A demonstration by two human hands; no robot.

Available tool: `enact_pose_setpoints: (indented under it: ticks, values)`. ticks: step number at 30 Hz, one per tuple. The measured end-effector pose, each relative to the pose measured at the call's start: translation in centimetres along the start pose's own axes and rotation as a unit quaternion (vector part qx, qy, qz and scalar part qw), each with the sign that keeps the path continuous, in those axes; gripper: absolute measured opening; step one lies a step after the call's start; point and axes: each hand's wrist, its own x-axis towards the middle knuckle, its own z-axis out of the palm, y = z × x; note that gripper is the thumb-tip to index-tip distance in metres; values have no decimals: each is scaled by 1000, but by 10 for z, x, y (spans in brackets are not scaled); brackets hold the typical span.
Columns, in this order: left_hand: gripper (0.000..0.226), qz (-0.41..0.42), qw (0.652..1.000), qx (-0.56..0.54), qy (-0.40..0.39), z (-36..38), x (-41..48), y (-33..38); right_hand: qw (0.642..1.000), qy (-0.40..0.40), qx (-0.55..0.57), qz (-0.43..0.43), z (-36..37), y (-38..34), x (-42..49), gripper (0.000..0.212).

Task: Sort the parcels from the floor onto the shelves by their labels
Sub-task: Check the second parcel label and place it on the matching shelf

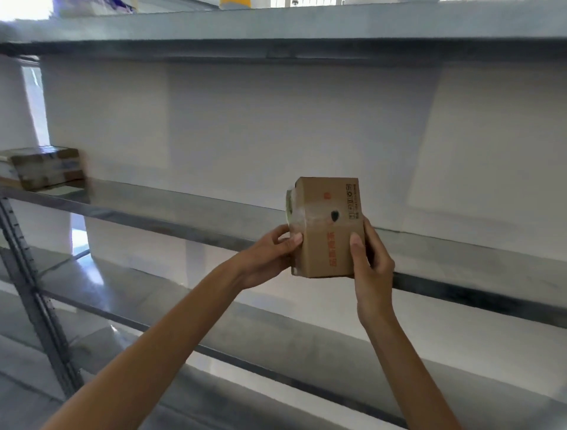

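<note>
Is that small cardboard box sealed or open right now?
Sealed, as far as shown: clear tape runs across the cardboard box and no flap is lifted. The left hand and right hand hold it above the shelf.

White wall (276, 122) behind racking. Grey perforated upright post (33, 294) at left, slanting in frame. Bright window gap (35, 101) far left. Yellow item (235, 3) and blurred white-blue item (95, 6) at top edge.
</note>
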Motion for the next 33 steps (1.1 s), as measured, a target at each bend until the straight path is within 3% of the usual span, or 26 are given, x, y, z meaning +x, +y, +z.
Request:
enact_pose_setpoints:
  ticks: [5, 10, 16, 19, 22, 25, 27, 30, 33]
  values:
    - [110, -23, 999, -22, -36, -45, 2, 15, 998, 35, -48, -5, 55, -1, -1, 43]
    - [113, -16, 998, 6, -53, -77, -3, 28, 980, 47, -193, -18, 92, -8, -11, 51]
    - [113, -8, 998, -4, -58, -93, -5, 39, 893, 64, -445, -37, 124, -22, -16, 107]
    - [97, -6, 999, 31, -40, -82, -4, 46, 868, 78, -489, -37, 126, -24, -17, 119]
    - [79, 18, 996, 88, 0, -73, 1, 49, 899, 76, -431, 5, 121, -16, -11, 115]
    - [52, 32, 992, 121, -9, -79, 4, 51, 952, 74, -296, 30, 108, -8, -9, 104]
    - [45, 46, 991, 127, -24, -84, 7, 51, 978, 73, -189, 40, 97, -8, -6, 93]
    - [50, 41, 989, 136, -29, -85, 10, 50, 994, 59, -68, 54, 87, -2, 0, 84]
    - [77, 7, 994, 79, -72, -92, 16, 41, 997, 3, -26, 67, 82, 4, 7, 93]
